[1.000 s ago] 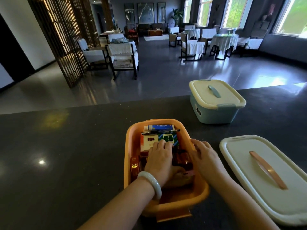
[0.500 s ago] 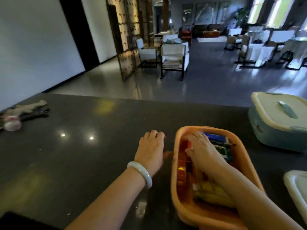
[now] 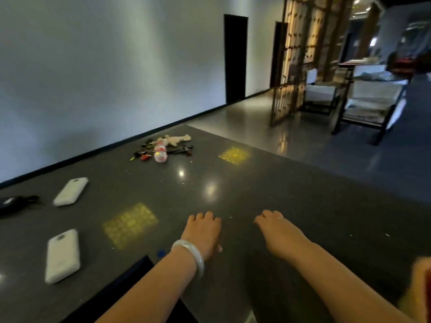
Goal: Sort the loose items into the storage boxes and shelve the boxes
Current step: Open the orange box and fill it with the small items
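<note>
My left hand (image 3: 204, 231), with a pale bangle on the wrist, hovers over the dark counter (image 3: 268, 194) with fingers loosely curled and nothing in it. My right hand (image 3: 276, 231) stretches forward beside it, also holding nothing. Far ahead on the left lies a pile of loose items (image 3: 163, 148): a small bottle with a red label, a beige plush toy, dark keychain-like bits. The orange box (image 3: 422, 283) shows only as a blurred edge at the far right.
Two white phone-like slabs (image 3: 71, 191) (image 3: 63, 255) lie on the counter at the left, and a black pouch (image 3: 14, 202) sits at the left edge. Beyond the counter are a wooden lattice screen (image 3: 300, 54) and white-cushioned chairs (image 3: 370, 99).
The view has swung left, so the orange box is nearly out of frame. My right hand has left the box and both hands now reach out over the bare counter.
</note>
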Demonstrator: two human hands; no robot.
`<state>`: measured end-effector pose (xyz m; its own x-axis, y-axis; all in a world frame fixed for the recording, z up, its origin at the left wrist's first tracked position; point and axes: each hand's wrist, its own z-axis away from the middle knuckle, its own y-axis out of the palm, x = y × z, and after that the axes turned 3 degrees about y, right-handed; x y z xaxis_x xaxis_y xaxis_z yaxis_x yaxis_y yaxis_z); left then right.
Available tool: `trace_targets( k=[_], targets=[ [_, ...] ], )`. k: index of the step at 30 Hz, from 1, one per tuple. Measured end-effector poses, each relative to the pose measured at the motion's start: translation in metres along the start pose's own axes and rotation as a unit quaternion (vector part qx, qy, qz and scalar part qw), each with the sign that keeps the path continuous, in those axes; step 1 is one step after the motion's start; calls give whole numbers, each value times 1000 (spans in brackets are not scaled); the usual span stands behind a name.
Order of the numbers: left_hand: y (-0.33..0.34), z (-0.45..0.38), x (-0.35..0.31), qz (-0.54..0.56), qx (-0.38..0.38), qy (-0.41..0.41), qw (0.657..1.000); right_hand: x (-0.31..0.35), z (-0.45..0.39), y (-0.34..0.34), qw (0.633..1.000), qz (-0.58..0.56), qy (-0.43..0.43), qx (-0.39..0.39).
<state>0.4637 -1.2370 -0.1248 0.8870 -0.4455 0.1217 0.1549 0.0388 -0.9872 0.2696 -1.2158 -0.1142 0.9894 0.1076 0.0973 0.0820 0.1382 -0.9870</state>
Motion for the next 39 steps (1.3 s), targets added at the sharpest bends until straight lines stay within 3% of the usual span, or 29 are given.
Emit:
trace_targets(
  k=[13,18,27,31,39],
  targets=[
    [41,-83,272,15,-1,-114,993,176,-245,2,997,20,-58,41],
    [72,-122,343,42,9,-139,989,220,-316,11,996,-2,-54,64],
    [141,-187,403,160,97,-208,960,254,-443,33,994,-35,-10,100],
    [174,-199,408,159,97,-217,958,267,-515,45,986,-146,64,51],
    [176,-202,409,178,119,-216,953,297,-604,64,929,-306,207,-38]
  ],
)
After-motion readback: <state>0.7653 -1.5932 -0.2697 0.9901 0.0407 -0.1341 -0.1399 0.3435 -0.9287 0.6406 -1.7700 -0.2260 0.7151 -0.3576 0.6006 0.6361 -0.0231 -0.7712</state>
